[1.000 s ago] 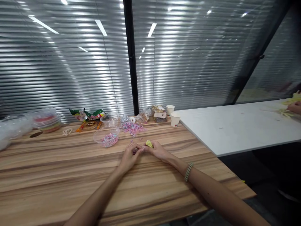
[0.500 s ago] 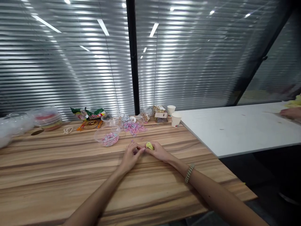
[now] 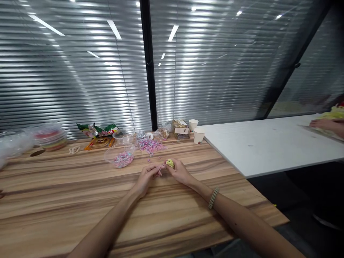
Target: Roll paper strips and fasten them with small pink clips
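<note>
My right hand [image 3: 181, 173] is closed around a crumpled yellow piece [image 3: 170, 163], soft-looking like paper or cloth. My left hand [image 3: 147, 176] pinches small pink bits [image 3: 159, 172], its fingertips close to those of the right hand. Both hands rest low over the middle of the wooden table [image 3: 80, 200]. Just beyond them lies a loose heap of small pink and blue pieces [image 3: 151, 146]. To its left, a clear plastic bowl [image 3: 108, 156] holds more of the same pieces. What kind of pieces they are is too small to tell.
Two paper cups [image 3: 199, 136] stand by a small box [image 3: 181, 129] at the back. Snack packets [image 3: 100, 132], a second clear bowl and stacked round containers [image 3: 49, 137] line the window side. At the right, another person's hand [image 3: 325, 124] is over a white table [image 3: 268, 143].
My fingertips have parted slightly, and the pink bits in my left hand show more. The view has shifted a little to the right. The other person's hand shows more.
</note>
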A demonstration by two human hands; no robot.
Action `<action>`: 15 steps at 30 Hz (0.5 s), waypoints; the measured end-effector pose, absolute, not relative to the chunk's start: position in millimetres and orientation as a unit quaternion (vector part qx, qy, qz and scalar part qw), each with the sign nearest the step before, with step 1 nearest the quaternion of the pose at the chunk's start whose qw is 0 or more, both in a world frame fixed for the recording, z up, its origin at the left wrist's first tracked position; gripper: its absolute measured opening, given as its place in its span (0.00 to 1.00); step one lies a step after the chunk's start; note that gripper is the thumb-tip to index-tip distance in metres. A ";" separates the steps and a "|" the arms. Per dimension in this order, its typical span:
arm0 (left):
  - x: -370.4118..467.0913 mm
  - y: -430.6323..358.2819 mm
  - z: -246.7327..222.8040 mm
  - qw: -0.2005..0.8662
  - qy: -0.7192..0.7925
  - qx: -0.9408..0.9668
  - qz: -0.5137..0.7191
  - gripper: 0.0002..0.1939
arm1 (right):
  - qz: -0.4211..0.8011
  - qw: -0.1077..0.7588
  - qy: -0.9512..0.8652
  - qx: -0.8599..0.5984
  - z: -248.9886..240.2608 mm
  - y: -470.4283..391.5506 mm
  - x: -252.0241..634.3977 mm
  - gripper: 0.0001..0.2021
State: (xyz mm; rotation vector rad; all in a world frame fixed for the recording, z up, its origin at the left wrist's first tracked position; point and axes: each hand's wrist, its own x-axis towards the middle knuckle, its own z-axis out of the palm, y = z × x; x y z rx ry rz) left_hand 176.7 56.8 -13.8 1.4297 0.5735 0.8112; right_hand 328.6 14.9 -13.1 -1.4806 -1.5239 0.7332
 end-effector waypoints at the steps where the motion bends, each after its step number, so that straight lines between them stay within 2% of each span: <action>1: 176.5 57.6 -14.7 0.661 0.259 0.606 0.358 0.11 | 0.314 0.429 -0.618 -0.580 -11.9 13.9 328.2 0.28; 6: 173.3 62.6 -16.0 0.705 0.263 0.544 0.372 0.14 | 0.414 0.428 -0.606 -0.527 -9.8 8.9 325.6 0.30; 10: 171.7 65.2 -13.5 0.646 0.327 0.572 0.384 0.18 | 0.487 0.402 -0.571 -0.524 -17.4 11.3 325.7 0.34; 15: 171.2 68.1 -15.2 0.565 0.374 0.607 0.414 0.21 | 0.487 0.407 -0.563 -0.530 -16.6 14.8 326.2 0.33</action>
